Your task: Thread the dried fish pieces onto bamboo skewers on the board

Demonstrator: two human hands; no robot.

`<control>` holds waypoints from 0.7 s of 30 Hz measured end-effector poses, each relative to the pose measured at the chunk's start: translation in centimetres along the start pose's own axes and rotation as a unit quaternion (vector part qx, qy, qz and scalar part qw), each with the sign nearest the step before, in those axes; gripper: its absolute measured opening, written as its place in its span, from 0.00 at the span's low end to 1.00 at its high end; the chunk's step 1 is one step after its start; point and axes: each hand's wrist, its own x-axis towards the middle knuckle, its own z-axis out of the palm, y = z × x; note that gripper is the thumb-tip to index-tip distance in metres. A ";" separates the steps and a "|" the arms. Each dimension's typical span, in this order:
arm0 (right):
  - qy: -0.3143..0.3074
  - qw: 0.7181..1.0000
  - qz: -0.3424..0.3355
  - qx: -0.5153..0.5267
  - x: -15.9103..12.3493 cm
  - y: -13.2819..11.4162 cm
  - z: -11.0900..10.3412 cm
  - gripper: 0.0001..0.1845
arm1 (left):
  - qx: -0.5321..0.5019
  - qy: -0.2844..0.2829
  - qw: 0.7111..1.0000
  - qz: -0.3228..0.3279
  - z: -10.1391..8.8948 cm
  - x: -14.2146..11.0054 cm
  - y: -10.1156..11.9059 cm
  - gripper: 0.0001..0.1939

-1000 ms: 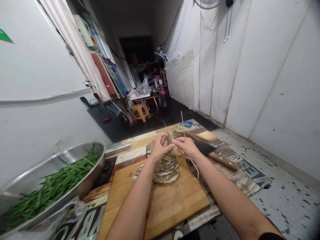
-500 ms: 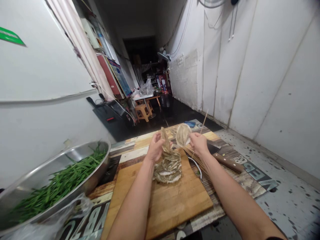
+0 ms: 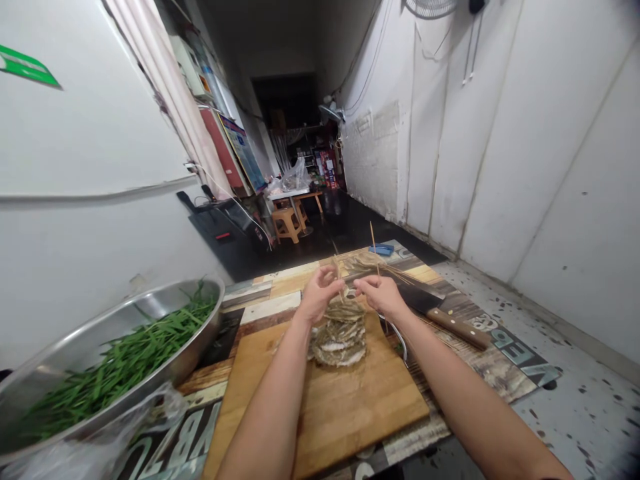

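My left hand [image 3: 321, 293] is closed on a thin, beige flat slice [image 3: 337, 268], seen nearly edge-on above the fingers. Close to its right, my right hand [image 3: 384, 297] pinches a bamboo skewer [image 3: 373, 237] that stands almost upright and shows above and below the hand. The fingertips of both hands nearly meet, and what lies between them is partly hidden. Just below sits a pile of ruffled grey-brown slices [image 3: 341, 341] with pale edges, whose exact kind I cannot make out. The pile rests on a wooden cutting board [image 3: 360, 413].
Left of the board, a large steel basin [image 3: 173, 300] holds cut green stalks [image 3: 130, 360], with a clear plastic bag [image 3: 150, 413] in front. A wooden-handled knife [image 3: 457, 327] lies at right. Loose skewers [image 3: 400, 272] and a blue object [image 3: 381, 249] lie on the far side of the table.
My right hand has moved left toward my left hand, and the round slice it held up no longer shows plainly. The skewer has turned more upright.
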 end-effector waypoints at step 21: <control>0.042 0.987 -0.094 -0.122 -0.6 -0.2 0.5 0.14 | 0.156 0.011 0.986 0.062 1.3 -0.1 -0.2 0.19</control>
